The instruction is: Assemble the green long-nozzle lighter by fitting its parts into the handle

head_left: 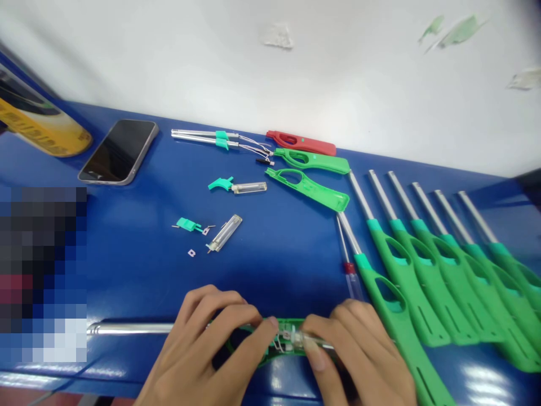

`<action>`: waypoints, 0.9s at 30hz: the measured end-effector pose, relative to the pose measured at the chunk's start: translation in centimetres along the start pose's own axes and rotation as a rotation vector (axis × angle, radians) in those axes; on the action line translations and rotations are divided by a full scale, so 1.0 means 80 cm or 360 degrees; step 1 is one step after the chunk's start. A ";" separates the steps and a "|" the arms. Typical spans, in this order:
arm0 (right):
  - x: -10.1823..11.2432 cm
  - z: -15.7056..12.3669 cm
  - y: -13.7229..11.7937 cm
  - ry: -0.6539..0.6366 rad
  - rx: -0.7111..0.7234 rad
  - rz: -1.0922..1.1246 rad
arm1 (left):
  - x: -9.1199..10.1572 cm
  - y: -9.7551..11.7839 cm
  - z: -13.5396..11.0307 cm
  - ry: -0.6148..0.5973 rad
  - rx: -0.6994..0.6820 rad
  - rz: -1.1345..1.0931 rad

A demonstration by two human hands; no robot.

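Observation:
An opened green gas lighter casing [295, 324] lies near the front edge of the blue table, its inside facing up. White wires and small parts show in it. A long metal tube [135, 328] extends from it to the left, passing under my left hand [220, 338]. That hand is closed on the casing, its index fingertip at the inner parts. My right hand [355, 349] pinches a clear fuel tank [319, 343] at the casing's right part. The fingers hide much of both the tank and the casing.
Several assembled green lighters [426, 304] lie at right, beside a screwdriver [350, 273]. Behind are green half shells [310, 189], a red shell [304, 142], metal tubes [198, 137], a loose fuel tank [226, 232] and a teal part [188, 224]. A phone [120, 152] and yellow can [51, 124] stand left.

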State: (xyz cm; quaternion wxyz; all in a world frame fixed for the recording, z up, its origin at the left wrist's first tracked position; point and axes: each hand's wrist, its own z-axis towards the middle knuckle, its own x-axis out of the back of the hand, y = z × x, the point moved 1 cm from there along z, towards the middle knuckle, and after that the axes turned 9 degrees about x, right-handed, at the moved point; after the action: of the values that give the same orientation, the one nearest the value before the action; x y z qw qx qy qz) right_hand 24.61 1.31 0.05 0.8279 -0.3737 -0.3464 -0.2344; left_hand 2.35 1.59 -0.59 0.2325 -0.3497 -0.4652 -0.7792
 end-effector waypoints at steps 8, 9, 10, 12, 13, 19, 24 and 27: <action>0.001 -0.001 0.002 0.0020 -0.0008 0.0030 | -0.004 0.006 -0.001 0.0053 0.0092 -0.0060; 0.001 0.000 0.002 0.0015 -0.0003 0.0035 | -0.004 0.006 -0.001 0.0058 0.0091 -0.0057; 0.001 0.000 0.002 0.0005 -0.0003 0.0042 | -0.004 0.005 -0.001 0.0058 0.0091 -0.0054; 0.001 0.000 0.002 -0.0001 -0.0010 0.0042 | -0.004 0.004 -0.001 0.0050 0.0084 -0.0058; 0.001 0.000 0.002 -0.0003 -0.0013 0.0040 | -0.004 0.004 -0.001 0.0048 0.0079 -0.0064; 0.001 0.000 0.003 -0.0019 0.0023 0.0014 | -0.006 0.004 -0.001 0.0094 0.0065 -0.0071; 0.002 0.000 0.004 -0.0047 0.0035 0.0015 | -0.006 0.003 -0.003 0.0045 0.0054 -0.0085; 0.003 -0.001 0.004 -0.0058 0.0027 0.0019 | -0.006 0.002 -0.003 0.0046 0.0053 -0.0087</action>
State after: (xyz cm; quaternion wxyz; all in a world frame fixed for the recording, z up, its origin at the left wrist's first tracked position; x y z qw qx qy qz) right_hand 24.99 1.46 0.01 0.8260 -0.3728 -0.3612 -0.2198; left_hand 2.70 1.31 -0.90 0.2235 -0.3216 -0.4841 -0.7824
